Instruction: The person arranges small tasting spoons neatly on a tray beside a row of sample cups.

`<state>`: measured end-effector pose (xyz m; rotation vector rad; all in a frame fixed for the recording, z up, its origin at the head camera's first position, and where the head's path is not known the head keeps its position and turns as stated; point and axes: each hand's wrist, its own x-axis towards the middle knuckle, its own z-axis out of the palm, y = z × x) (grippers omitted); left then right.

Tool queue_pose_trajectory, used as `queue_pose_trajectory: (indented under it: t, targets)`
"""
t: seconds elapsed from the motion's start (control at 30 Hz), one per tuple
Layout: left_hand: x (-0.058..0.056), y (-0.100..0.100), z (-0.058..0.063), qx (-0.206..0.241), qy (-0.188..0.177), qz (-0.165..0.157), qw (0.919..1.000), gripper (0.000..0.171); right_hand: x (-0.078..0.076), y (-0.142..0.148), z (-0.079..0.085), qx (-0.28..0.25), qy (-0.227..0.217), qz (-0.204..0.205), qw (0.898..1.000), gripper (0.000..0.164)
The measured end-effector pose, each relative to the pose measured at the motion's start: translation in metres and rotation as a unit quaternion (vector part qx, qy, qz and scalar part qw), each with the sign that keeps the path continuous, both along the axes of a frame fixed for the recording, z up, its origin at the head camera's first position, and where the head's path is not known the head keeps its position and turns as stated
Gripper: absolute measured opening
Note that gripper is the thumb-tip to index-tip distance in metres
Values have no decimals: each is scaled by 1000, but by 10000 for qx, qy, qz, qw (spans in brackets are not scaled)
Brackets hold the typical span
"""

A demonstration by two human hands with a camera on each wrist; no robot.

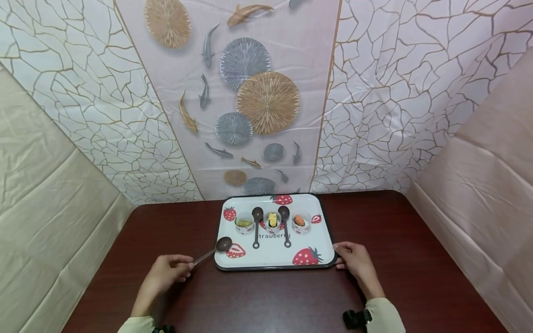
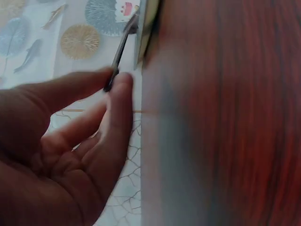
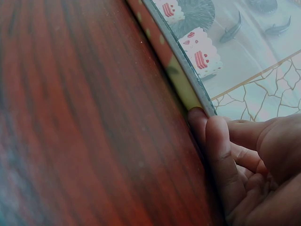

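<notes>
My left hand (image 1: 165,274) pinches the handle end of a dark brown spoon (image 1: 224,243) between thumb and fingers. Its round bowl overlaps the left edge of a white strawberry-print tray (image 1: 266,260) in the head view. At the tray's front right corner, my right hand (image 1: 356,262) grips the rim, thumb at the edge and fingers beside it. Two more brown spoons, a left one (image 1: 257,214) and a right one (image 1: 284,212), lie on the tray, handles toward me. Between and beside them stand three small paper cups, holding green food (image 1: 244,223), yellow food (image 1: 272,219) and orange food (image 1: 299,220).
The tray lies on a dark red-brown wooden table (image 1: 266,296), near its back edge. Behind the table hangs a patterned cloth (image 1: 266,157) with fish and round motifs. Beige cloth walls (image 1: 479,199) flank both sides.
</notes>
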<state>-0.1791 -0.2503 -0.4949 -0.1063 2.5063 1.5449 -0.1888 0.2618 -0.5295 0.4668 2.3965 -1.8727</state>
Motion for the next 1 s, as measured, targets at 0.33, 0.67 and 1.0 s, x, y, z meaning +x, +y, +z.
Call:
queue_pose_trajectory:
  t: [0.33, 0.67, 1.0]
  targets:
    - [4, 1, -4, -301, 91, -1523, 9878, 17, 0, 0, -1, 20, 46, 30, 10000, 34]
    - [7, 14, -18, 921, -429, -1622, 9815, 19, 0, -1, -2, 30, 47, 20, 10000, 34]
    - [5, 43, -7, 1446, -492, -1679, 9739, 17, 0, 0, -2, 19, 87, -5, 10000, 34]
